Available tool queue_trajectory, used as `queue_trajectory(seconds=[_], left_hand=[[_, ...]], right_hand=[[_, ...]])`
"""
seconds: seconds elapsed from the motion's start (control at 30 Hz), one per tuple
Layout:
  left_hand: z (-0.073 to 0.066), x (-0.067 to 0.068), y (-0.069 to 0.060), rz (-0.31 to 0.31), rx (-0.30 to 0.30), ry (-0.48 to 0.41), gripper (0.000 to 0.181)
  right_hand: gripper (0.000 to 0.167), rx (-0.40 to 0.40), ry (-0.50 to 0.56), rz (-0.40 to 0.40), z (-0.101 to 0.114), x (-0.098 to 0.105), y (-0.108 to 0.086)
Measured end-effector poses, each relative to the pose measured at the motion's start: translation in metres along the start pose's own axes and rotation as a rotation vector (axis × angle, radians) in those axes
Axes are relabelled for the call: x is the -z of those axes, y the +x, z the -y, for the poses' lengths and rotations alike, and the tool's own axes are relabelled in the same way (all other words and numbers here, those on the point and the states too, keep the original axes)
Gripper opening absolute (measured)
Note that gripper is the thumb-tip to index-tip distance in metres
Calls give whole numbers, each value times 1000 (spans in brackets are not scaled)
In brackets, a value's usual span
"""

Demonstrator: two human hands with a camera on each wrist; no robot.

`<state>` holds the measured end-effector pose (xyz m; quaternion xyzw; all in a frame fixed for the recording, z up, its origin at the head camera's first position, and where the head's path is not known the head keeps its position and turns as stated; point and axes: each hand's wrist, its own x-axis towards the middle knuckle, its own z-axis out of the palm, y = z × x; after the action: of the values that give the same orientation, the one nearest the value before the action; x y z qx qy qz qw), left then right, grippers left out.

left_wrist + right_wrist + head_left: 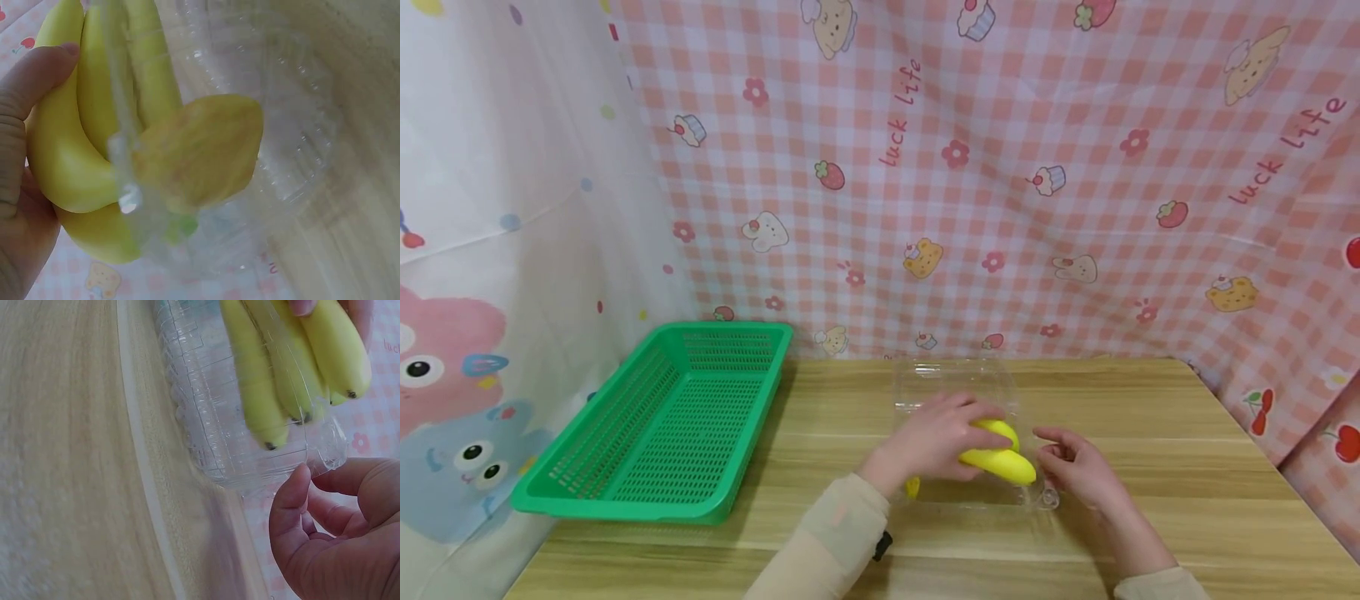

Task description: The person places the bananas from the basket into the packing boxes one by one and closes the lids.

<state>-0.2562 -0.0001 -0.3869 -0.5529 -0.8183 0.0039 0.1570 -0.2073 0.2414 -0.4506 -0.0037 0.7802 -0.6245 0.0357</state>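
A bunch of imitation-looking yellow bananas (1009, 469) is at the middle of the work, over a clear plastic clamshell box (917, 375). From the wrists, several of the bananas show through the plastic; whether the bunch touches the bottom of the box cannot be told. The left hand (940, 437) grips the bunch from above, thumb lying along one banana and the rest of the hand round the other side. The dark tips (270, 446) point toward the right hand (1082, 477), and a mottled lump, probably the stem end (203, 150), sits at the other end.

The bananas are smooth and glossy, so they look light, fairly firm and a little slippery. A broad hold across the middle of several bananas should be steadier than a pinch at one tip. The box looks thin and flexible, easily bent or tipped, and is best held by its rim; the right hand's thumb and forefinger appear to pinch its corner.

Farther left on the wood-grained worktop (1135, 400) stands a green perforated basket (625, 510). Pink checked cloth (1022, 217) hangs behind, with white printed cloth (557, 233) at the left.
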Motion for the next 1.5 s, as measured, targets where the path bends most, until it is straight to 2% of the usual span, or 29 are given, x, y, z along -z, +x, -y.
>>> queue_trajectory(seconds=[0.33, 0.67, 0.97, 1.2, 1.5], left_hand=[[-3, -8, 0, 42, -7, -32, 48], [-4, -15, 0, 89, 24, -61, 48], [-2, -21, -1, 92, 28, -82, 49], [-2, -20, -3, 108, 47, -105, 50], [-3, -21, -5, 95, 46, -70, 55]], right_hand=[[46, 16, 1, 7, -2, 0, 0], [46, 22, -13, 4, -2, 0, 0], [45, 5, 6, -8, 1, -1, 0], [45, 1, -10, -8, 1, -1, 0], [47, 9, -14, 4, 0, -1, 0]])
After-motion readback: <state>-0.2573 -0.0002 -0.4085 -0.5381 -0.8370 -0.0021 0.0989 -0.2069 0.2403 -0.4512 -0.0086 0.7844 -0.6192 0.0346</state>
